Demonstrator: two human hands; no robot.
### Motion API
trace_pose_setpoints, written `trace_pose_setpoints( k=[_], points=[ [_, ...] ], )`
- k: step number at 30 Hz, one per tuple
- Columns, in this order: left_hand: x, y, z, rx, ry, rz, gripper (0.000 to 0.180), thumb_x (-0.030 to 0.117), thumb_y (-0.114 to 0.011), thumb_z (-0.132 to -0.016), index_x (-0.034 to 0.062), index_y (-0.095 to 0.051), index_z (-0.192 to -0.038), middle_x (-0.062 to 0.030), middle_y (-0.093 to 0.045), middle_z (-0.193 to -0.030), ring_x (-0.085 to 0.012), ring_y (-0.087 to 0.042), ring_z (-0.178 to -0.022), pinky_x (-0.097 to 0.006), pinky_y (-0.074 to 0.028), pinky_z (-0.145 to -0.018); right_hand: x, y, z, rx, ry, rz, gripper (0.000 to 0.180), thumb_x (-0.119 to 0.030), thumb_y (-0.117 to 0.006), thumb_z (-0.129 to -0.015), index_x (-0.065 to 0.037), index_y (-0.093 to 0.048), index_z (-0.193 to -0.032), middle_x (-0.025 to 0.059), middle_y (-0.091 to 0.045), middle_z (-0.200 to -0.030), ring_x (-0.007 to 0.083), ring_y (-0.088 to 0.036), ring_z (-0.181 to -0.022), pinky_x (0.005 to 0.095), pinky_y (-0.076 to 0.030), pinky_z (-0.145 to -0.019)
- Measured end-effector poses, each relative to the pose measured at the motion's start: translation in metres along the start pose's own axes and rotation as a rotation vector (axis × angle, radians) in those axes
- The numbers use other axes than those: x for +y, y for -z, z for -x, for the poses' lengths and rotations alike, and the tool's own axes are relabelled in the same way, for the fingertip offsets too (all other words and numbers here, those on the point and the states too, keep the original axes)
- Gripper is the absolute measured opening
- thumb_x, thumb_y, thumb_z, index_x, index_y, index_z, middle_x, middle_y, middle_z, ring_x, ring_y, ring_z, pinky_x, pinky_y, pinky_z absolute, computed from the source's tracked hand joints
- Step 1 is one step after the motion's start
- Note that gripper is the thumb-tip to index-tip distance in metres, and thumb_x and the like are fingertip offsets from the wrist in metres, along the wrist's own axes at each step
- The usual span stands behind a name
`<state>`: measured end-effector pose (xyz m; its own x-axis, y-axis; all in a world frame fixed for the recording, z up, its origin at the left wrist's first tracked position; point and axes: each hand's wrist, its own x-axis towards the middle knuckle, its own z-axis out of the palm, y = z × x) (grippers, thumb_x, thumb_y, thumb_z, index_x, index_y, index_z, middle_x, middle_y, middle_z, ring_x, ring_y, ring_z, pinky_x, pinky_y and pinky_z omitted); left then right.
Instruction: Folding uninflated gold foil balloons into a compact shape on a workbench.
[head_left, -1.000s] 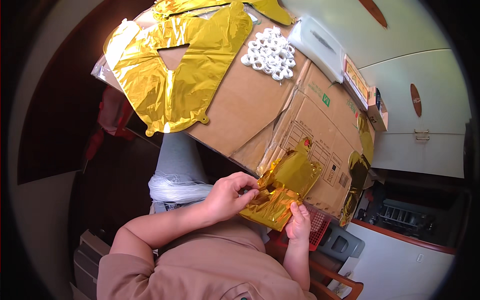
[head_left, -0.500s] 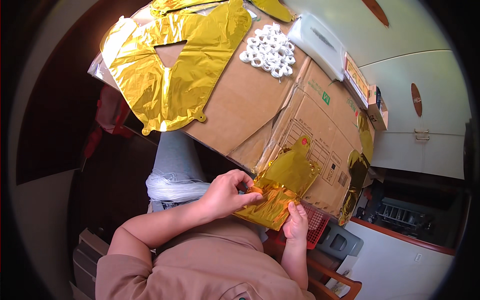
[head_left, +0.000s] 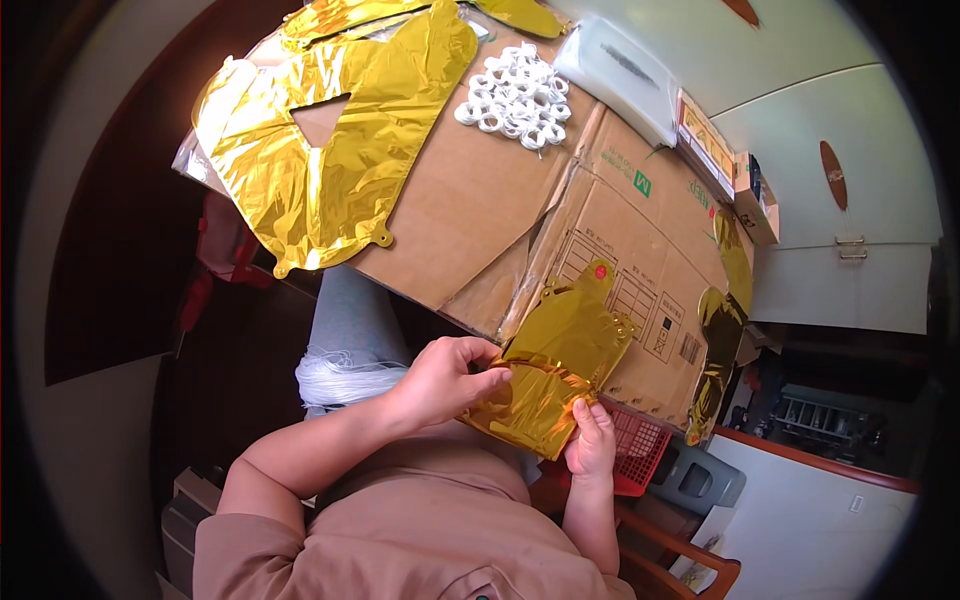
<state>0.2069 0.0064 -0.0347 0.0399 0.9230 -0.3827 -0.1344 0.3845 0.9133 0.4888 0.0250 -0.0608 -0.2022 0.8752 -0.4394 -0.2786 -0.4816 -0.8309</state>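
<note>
Folding of a gold foil balloon (head_left: 560, 365), held over the lap in front of the flattened cardboard box (head_left: 560, 215). The left hand (head_left: 445, 380) is closed, pinching the folded near edge; the right hand (head_left: 592, 440) grips the lower corner. The near part appears doubled over, the far part still flat. A larger gold foil balloon (head_left: 330, 150) lies unfolded on the cardboard beside white plastic rings (head_left: 515, 95).

A shiny gold foil balloon (head_left: 555, 375) is seen against plain brown cardboard (head_left: 480, 200); white rings (head_left: 515, 95) are piled near its far edge.
</note>
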Motion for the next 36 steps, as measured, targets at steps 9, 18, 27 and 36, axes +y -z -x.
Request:
trace_pose_setpoints(
  k=[9,18,27,36],
  points=[
    [0.011,-0.007,-0.007,-0.088,0.013,0.177,0.019,0.006,-0.065,-0.097,-0.0044,-0.067,-0.112,0.0004,-0.069,-0.091,-0.0029,-0.059,-0.083,-0.020,-0.050,-0.075,-0.005,-0.010,0.001,0.034,0.030,0.012,0.016,-0.015,-0.066,-0.098,-0.001,-0.072,-0.105,0.0018,-0.071,-0.102,0.0093,-0.062,-0.092,0.0262,-0.048,-0.087],
    [0.033,-0.006,-0.009,-0.141,0.003,-0.138,0.016,0.008,-0.067,-0.095,-0.0043,-0.067,-0.107,0.0017,-0.067,-0.083,-0.0020,-0.054,-0.074,-0.022,-0.046,-0.066,-0.006,-0.011,0.001,0.027,0.039,0.021,0.018,-0.017,-0.067,-0.098,-0.001,-0.072,-0.104,0.0014,-0.071,-0.097,0.0090,-0.061,-0.086,0.0251,-0.048,-0.081],
    [0.052,-0.005,-0.004,0.071,-0.032,-0.360,0.024,0.019,-0.075,-0.091,-0.0045,-0.070,-0.094,-0.0026,-0.061,-0.066,-0.0050,-0.049,-0.062,-0.027,-0.045,-0.056,-0.006,-0.010,0.003,0.020,0.038,0.017,0.017,-0.017,-0.067,-0.098,-0.001,-0.072,-0.103,0.0009,-0.071,-0.098,0.0086,-0.061,-0.088,0.0254,-0.047,-0.084],
    [0.057,-0.001,-0.018,-0.095,0.153,-0.102,0.026,0.018,-0.070,-0.096,-0.0021,-0.069,-0.112,0.0013,-0.065,-0.071,-0.0040,-0.053,-0.061,-0.024,-0.045,-0.055,-0.006,-0.010,0.002,0.023,0.044,0.013,0.016,-0.016,-0.068,-0.097,-0.001,-0.072,-0.103,0.0002,-0.071,-0.100,0.0080,-0.061,-0.091,0.0257,-0.046,-0.088]
  ],
)
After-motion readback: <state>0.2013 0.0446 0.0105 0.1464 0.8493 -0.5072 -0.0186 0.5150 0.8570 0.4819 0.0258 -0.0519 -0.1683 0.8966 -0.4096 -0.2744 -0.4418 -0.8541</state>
